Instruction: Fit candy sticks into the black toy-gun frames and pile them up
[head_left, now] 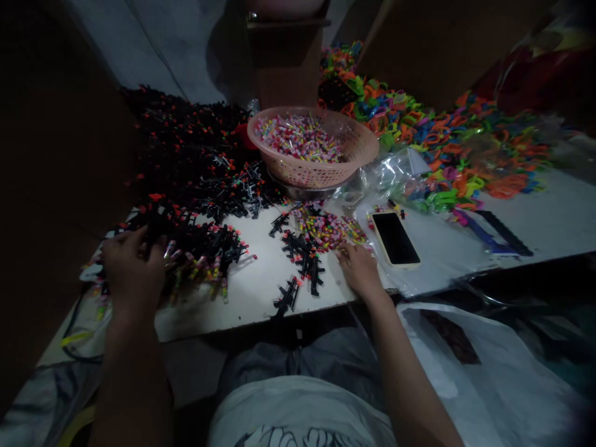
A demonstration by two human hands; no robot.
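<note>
My left hand [135, 267] is over the left pile of small black toy guns [200, 239], its thumb and fingers bent and apart. Several candy-coloured tubes [214, 273] stick out from this pile towards me. At the edge of a loose heap of small colourful tubes [326, 230], my right hand [359, 270] has its fingertips drawn together; what they pinch is too small to tell. Between my hands lie several black toy guns with orange-red tips [302, 254], one of them [286, 298] close to the table's front edge.
A pink perforated basket [307, 171] full of colourful tubes stands behind. A large heap of black toy guns [186, 143] rises at the back left, bright plastic pieces [447, 143] at the back right. A phone [397, 239] and clear plastic bags [395, 171] lie on the white table [251, 292].
</note>
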